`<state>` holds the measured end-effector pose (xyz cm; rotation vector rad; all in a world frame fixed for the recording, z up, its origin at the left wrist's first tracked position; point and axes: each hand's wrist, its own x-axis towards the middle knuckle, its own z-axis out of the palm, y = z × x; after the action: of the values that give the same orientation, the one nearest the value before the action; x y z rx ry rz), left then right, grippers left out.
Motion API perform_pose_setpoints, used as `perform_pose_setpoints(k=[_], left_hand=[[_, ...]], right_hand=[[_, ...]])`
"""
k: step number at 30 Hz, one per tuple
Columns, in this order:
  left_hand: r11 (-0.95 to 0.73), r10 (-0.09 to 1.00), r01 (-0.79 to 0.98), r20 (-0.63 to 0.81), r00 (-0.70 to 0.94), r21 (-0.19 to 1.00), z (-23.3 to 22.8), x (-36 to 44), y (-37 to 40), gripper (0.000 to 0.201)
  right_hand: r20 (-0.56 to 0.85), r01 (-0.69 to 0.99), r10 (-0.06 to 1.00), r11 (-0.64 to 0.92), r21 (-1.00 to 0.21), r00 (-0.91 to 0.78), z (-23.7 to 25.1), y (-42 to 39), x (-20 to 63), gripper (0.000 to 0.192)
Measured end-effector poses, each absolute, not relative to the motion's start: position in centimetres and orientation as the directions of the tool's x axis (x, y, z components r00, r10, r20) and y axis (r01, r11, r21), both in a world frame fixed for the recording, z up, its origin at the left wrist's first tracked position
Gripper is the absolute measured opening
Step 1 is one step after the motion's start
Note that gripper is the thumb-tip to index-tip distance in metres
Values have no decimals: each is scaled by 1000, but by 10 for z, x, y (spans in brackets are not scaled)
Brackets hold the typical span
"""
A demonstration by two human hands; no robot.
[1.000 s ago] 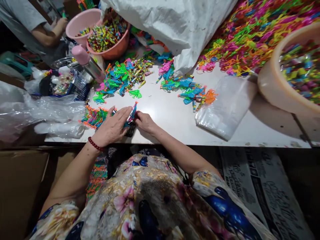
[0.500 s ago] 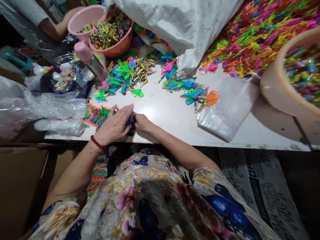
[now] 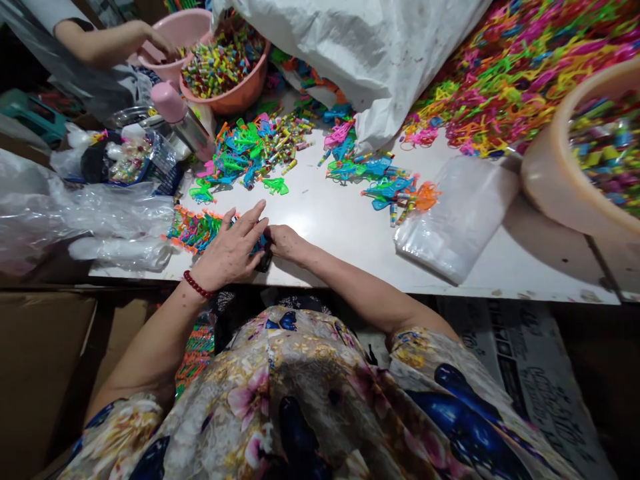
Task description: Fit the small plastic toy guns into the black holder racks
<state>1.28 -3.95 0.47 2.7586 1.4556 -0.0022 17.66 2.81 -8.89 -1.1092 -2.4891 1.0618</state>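
Where both hands meet, left hand point(image 3: 231, 250) and right hand point(image 3: 284, 243) on a dark object point(image 3: 263, 257)

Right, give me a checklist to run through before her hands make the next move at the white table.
1. Left hand over the small dark item: ok.
2. Right hand touching that item: ok.
3. Grip closed on it: cannot tell, fingers hide it.
4. Row of coloured pieces beside left hand: ok.
5. Stack of clear bags on the white table, apart from both hands: ok.
6. Co-worker's hand at the pink basin, away from hers: ok.
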Motion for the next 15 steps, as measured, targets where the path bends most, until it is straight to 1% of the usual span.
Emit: perform_pose_setpoints(k=[4,10,15], left_hand=[[-577,816,815,-2,578,47,4,12,-39,58],[-580,815,813,31,579,53,2,11,-39,75],[-556,831,827,18,556,82,2,11,-39,74]], right_hand=[[-100,566,718,448,-692,-689,-89,28,176,24],[-91,590,736,454,-668,-670,-91,24,175,25],[-121,610,732,452,-651,-671,-94,28,174,23]])
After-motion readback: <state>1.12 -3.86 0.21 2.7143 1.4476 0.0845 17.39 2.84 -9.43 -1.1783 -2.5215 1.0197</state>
